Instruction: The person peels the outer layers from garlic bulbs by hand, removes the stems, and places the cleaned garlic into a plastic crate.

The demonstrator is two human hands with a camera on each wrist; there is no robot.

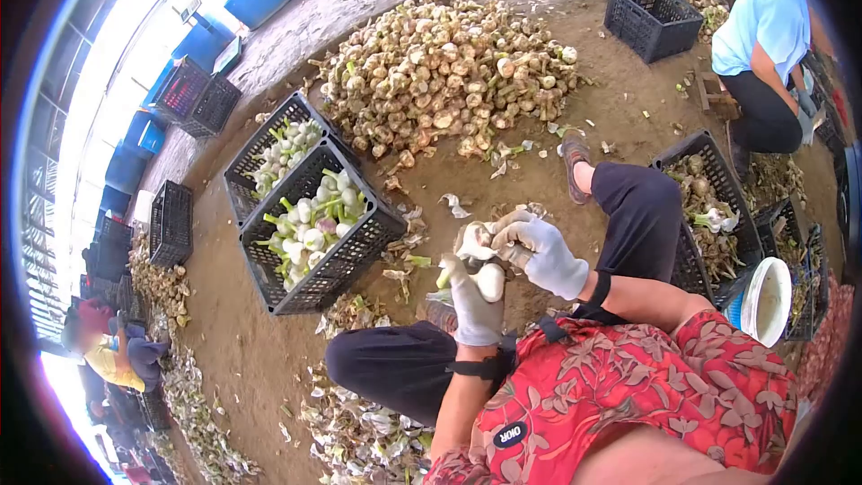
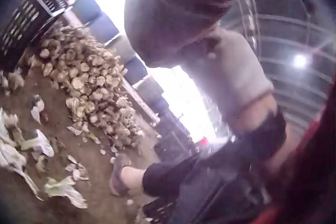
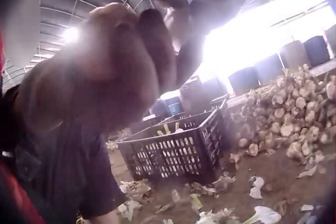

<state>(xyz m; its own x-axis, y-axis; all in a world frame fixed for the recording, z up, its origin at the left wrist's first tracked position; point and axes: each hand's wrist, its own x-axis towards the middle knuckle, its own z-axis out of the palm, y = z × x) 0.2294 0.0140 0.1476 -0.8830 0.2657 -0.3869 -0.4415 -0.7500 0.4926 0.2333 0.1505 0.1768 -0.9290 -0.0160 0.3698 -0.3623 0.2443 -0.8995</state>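
Observation:
In the head view my gloved left hand (image 1: 478,310) grips a white garlic bulb (image 1: 490,282), whose green stem pokes out on the far side of the fingers. Just above it, between both hands, is a second garlic bulb (image 1: 473,242) with loose brownish skin. My right hand (image 1: 548,256), also gloved, has its fingers curled and pinches at that bulb's skin. The left wrist view shows the right hand (image 2: 231,71) close to the left one, garlic hidden. In the right wrist view the hands are dark and blurred.
A large heap of unpeeled garlic (image 1: 449,72) lies ahead. At left, a black crate (image 1: 337,265) holds cleaned bulbs with green stems. Another crate (image 1: 696,256) and a white bucket (image 1: 766,301) stand at right. Peelings (image 1: 368,418) litter the ground. Other people sit farther off.

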